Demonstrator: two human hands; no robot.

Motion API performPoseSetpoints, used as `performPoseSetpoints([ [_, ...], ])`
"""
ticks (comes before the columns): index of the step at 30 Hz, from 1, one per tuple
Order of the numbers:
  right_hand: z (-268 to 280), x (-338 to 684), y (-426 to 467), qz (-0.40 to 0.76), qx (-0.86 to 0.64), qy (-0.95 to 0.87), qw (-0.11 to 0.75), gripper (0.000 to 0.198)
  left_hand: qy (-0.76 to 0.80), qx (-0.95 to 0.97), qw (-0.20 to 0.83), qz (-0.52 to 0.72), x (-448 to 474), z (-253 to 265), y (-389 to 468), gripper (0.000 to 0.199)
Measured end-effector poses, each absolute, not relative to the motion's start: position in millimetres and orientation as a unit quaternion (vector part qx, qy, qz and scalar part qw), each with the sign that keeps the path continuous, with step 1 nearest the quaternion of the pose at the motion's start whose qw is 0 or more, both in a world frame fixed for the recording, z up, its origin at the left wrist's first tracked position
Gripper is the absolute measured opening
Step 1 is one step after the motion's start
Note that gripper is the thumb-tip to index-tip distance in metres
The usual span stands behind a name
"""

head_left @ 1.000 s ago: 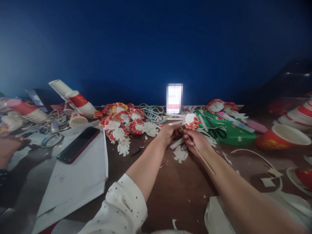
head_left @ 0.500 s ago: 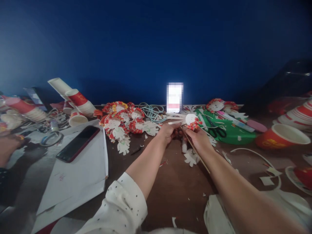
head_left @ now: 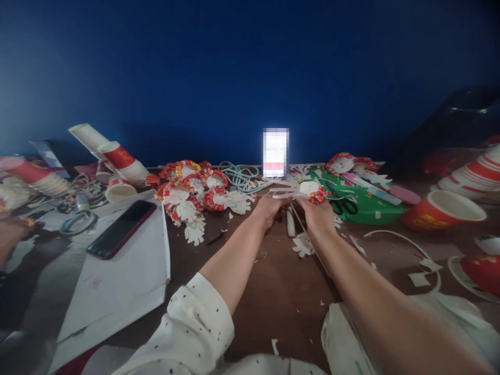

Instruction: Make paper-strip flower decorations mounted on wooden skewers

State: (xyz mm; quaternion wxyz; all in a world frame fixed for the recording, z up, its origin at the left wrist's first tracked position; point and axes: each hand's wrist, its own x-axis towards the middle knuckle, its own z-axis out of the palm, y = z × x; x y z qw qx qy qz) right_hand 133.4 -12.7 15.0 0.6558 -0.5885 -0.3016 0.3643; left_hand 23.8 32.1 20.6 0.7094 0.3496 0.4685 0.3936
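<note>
Close together over the brown table, both my hands have their fingers closed. From my right hand (head_left: pixel 318 213) rises a round white paper figure (head_left: pixel 309 187) with crinkled red trim (head_left: pixel 319 195). A thin stick (head_left: pixel 307 229) runs from between my hands, along under my right forearm. My left hand (head_left: pixel 270 209) pinches beside the stick's upper end; its fingertips are partly hidden. White strips (head_left: pixel 284 192) stick out just above it. Below the hands lie a small white tube (head_left: pixel 290 223) and a white paper cutout (head_left: pixel 302 245).
A pile of red-trimmed paper figures (head_left: pixel 180 195) lies left of centre. Scissors (head_left: pixel 346 207) rest on green sheet (head_left: pixel 377 213). A paper cup (head_left: pixel 441 211) tilts at right. On the left, a phone (head_left: pixel 122 229) lies on a white box (head_left: pixel 117 286); another person's hand (head_left: pixel 13 232) is beyond.
The view has shifted slightly, so most things sit a little further left. My right hand has turned a little, and the paper figure looks flatter and lower over it.
</note>
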Motion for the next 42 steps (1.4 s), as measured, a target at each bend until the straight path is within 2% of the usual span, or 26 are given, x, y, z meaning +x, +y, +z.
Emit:
performPoseSetpoints([
  [8, 21.2, 130.0, -12.5, 0.355, -0.573, -0.280, 0.683, 0.031, 0.463, 0.364, 0.711, 0.385, 22.9, 21.3, 30.1, 0.028],
  [20, 25.0, 130.9, -15.4, 0.333, -0.614, -0.286, 0.656, 0.039, 0.465, 0.371, 0.695, 0.404, 24.7, 26.2, 28.0, 0.024],
  [26, 25.0, 132.3, -19.1, 0.377, -0.580, -0.312, 0.651, 0.030, 0.467, 0.353, 0.697, 0.413, 25.2, 23.1, 29.8, 0.032],
  [42, 30.0, 138.7, -24.8, 0.434, -0.547, -0.410, 0.587, 0.026, 0.441, 0.308, 0.713, 0.451, 24.6, 19.4, 30.6, 0.036],
])
